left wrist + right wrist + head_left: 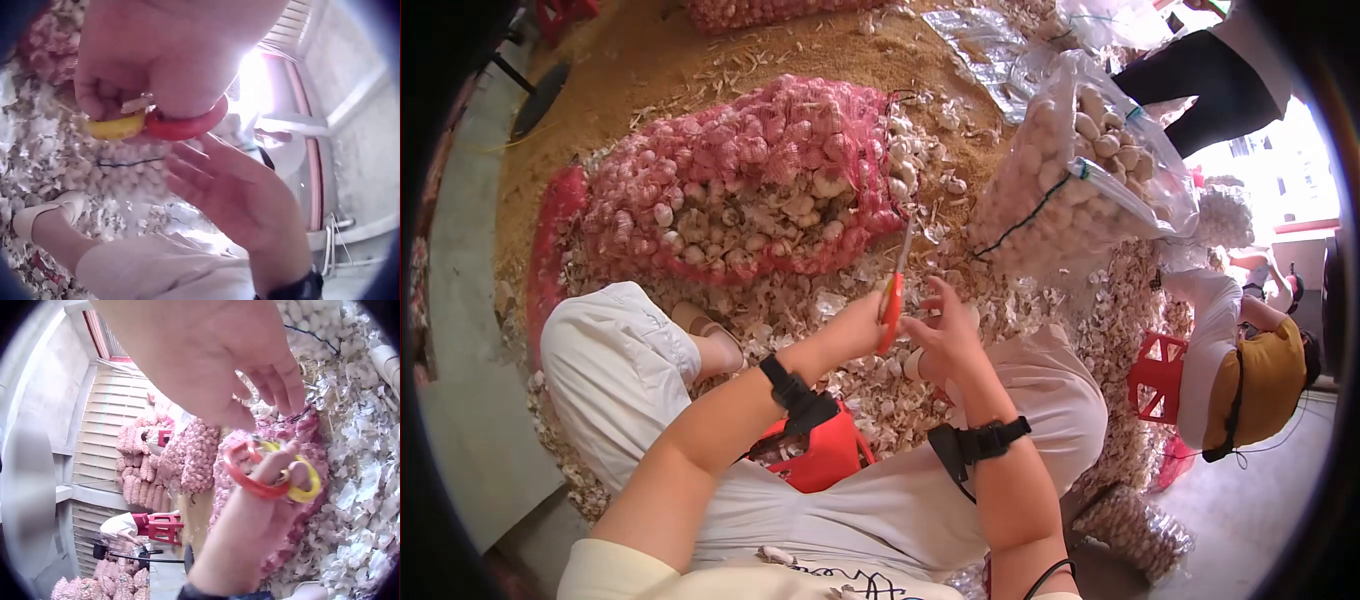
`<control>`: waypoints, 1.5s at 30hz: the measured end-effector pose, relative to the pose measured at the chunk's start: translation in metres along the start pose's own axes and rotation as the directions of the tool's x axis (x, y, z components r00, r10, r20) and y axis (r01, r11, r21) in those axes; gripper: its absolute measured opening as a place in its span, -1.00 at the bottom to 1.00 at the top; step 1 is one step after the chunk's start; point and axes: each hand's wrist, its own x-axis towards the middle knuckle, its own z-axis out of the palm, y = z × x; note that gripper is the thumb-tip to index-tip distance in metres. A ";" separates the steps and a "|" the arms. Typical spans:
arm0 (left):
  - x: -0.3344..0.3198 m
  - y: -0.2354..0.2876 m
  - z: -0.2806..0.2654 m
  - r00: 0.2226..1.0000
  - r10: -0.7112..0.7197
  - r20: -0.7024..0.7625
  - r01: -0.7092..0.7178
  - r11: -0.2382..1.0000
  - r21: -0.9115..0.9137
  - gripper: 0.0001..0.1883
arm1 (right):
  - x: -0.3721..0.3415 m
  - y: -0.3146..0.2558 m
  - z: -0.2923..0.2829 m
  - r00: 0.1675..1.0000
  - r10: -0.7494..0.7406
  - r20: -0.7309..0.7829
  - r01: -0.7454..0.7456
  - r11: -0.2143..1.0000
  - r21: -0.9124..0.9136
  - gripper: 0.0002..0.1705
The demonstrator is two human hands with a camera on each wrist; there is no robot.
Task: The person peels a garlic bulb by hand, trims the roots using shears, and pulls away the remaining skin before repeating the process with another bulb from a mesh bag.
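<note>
My left hand (pixel 858 328) grips a pair of scissors (pixel 892 312) by its red and yellow handles, the blades pointing away from me toward the garlic sack. Up close in the left wrist view, fingers go through the loops, and a small pale fragment (pixel 136 103) shows beside them. Just right of the scissors is my right hand (pixel 950 328), its fingers apart and loosely bent, with nothing in them. Beyond both hands lies a pink mesh sack (pixel 750 130), its side open on a heap of garlic bulbs (pixel 745 230).
A clear plastic bag (pixel 1040 190) full of peeled-looking garlic stands at the right. Papery skins (pixel 820 375) cover the floor around my feet. A red stool (pixel 815 455) is under me. Another person (pixel 1255 385) sits far right by a red stool (pixel 1157 378); dark-trousered legs (pixel 1200 90) stand behind the bag.
</note>
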 end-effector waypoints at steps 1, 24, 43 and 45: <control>-0.011 0.010 -0.002 1.000 0.011 -0.009 -0.011 1.000 0.000 -0.61 | -0.002 -0.011 0.005 0.997 0.053 0.049 -0.060 0.989 0.138 -0.34; -0.001 -0.084 -0.055 0.999 0.039 -0.038 -0.016 0.873 0.488 -0.82 | -0.006 -0.026 -0.008 0.998 -0.067 -0.010 0.068 0.985 0.160 -0.52; 0.076 -0.187 -0.169 0.901 -0.119 -0.417 0.391 0.637 0.665 -0.38 | -0.040 -0.085 -0.015 0.981 -0.068 0.181 -0.029 0.874 0.485 -0.11; 0.081 -0.192 -0.172 0.892 -0.026 -0.451 0.346 0.683 0.644 -0.35 | -0.041 -0.080 -0.015 0.977 -0.105 0.188 -0.001 0.871 0.492 -0.14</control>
